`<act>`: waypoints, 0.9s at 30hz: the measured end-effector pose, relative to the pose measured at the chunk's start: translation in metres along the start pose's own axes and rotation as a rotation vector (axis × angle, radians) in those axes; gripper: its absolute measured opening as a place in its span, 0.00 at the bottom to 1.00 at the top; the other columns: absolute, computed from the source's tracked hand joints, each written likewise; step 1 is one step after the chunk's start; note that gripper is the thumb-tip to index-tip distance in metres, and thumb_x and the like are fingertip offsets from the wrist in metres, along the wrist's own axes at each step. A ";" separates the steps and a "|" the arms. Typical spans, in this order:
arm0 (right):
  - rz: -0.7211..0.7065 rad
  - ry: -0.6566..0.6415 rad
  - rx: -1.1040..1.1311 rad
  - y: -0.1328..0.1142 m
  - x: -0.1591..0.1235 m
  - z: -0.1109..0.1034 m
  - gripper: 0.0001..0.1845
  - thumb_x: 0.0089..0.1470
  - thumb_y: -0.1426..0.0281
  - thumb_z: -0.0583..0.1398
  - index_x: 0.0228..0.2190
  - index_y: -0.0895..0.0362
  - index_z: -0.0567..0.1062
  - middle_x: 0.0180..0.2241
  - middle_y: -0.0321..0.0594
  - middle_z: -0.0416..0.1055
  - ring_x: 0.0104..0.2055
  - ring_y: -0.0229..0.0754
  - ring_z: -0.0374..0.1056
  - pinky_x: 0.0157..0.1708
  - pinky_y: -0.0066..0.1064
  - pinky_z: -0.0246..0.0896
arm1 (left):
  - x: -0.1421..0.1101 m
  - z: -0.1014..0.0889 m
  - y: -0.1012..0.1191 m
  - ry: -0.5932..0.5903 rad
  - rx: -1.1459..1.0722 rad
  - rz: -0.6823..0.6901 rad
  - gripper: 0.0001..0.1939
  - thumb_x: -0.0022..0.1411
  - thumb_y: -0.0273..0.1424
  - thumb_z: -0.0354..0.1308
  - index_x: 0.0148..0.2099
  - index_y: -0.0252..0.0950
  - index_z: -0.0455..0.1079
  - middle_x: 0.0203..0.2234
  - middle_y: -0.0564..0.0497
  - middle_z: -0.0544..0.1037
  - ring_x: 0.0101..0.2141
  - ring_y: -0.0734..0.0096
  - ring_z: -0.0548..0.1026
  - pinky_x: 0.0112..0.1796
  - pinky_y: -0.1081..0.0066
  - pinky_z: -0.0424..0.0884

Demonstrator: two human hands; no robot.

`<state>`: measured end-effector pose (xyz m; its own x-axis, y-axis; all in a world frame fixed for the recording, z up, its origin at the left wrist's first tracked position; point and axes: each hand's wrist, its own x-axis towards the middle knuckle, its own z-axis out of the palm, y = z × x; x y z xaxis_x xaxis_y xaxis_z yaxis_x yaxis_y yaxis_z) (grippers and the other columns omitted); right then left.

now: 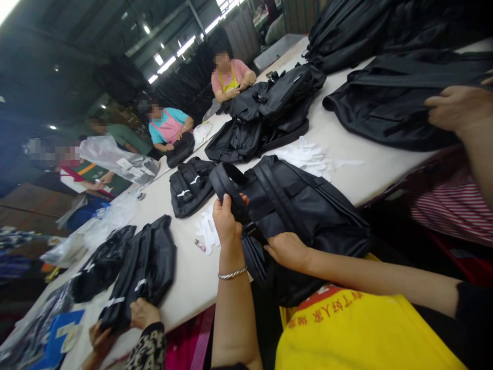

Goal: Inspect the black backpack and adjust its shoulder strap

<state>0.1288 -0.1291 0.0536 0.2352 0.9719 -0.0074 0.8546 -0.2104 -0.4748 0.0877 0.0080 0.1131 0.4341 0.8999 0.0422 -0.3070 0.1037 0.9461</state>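
A black backpack (323, 216) lies in front of me at the table's near edge, its straps facing up. My left hand (228, 218), with a silver bracelet at the wrist, is closed around a wide black shoulder strap (221, 180) that loops up off the bag. My right hand (288, 250) is closed at the lower part of the strap, near a dark buckle; its fingertips are partly hidden. Left of the bag, white strips (208, 231) and a small thread snipper (200, 245) lie on the table.
On the long pale table (192, 277) are a strapped backpack (192, 185), a pile of black bags (265, 113) and more white strips (304, 154). Co-workers' hands hold bags at left (144, 313) and right (454, 110). Several people work across the table.
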 end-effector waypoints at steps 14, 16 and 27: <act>0.030 0.086 0.987 0.007 0.021 0.019 0.13 0.47 0.65 0.55 0.18 0.59 0.67 0.15 0.30 0.59 0.18 0.33 0.56 0.18 0.25 0.48 | -0.005 0.010 0.004 -0.021 -0.032 -0.132 0.13 0.52 0.37 0.53 0.37 0.34 0.59 0.24 0.50 0.74 0.26 0.70 0.74 0.32 0.63 0.71; 0.061 0.058 1.124 0.003 0.022 0.021 0.12 0.46 0.64 0.55 0.20 0.60 0.69 0.14 0.30 0.59 0.16 0.33 0.55 0.17 0.25 0.49 | -0.006 0.009 0.003 -0.003 -0.028 -0.137 0.13 0.52 0.37 0.53 0.37 0.34 0.59 0.24 0.49 0.74 0.26 0.69 0.74 0.32 0.64 0.71; 0.069 0.213 1.332 -0.008 0.021 0.021 0.16 0.43 0.61 0.58 0.31 0.60 0.74 0.22 0.35 0.67 0.16 0.31 0.55 0.15 0.25 0.51 | -0.006 0.001 0.004 0.057 0.032 -0.075 0.14 0.52 0.39 0.53 0.35 0.32 0.61 0.22 0.49 0.73 0.25 0.71 0.73 0.29 0.69 0.70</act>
<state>0.1173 -0.1048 0.0390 0.4298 0.9028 0.0121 -0.2286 0.1217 -0.9659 0.0846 0.0025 0.1165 0.4054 0.9129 -0.0469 -0.2476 0.1591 0.9557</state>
